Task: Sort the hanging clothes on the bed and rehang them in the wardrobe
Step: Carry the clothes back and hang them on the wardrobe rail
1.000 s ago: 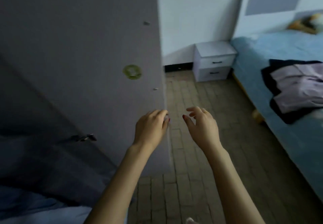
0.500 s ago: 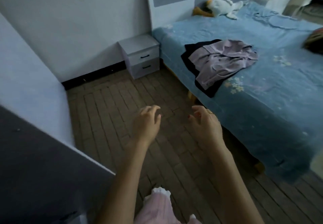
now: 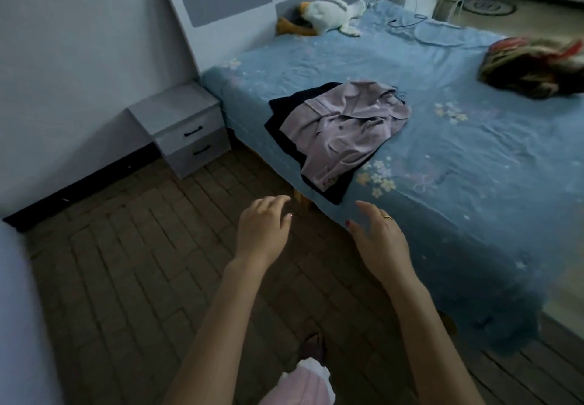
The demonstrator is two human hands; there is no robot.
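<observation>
Turned from grey wardrobe door toward blue floral-sheeted bed (image 3: 442, 158) — left hand (image 3: 262, 231), right hand (image 3: 379, 240) spread, empty, now nearing crumpled lilac jacket (image 3: 344, 129) atop dark garment (image 3: 284, 110) — pickup next.

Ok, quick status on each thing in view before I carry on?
left hand: open, empty, over the floor
right hand: open, empty, at the bed's edge
lilac jacket: crumpled atop a dark garment
nightstand drawers: both closed
plush toy: lying by the headboard

Bare forearms, ringed right grip (image 3: 380, 240), pink frilled garment (image 3: 300, 385)
</observation>
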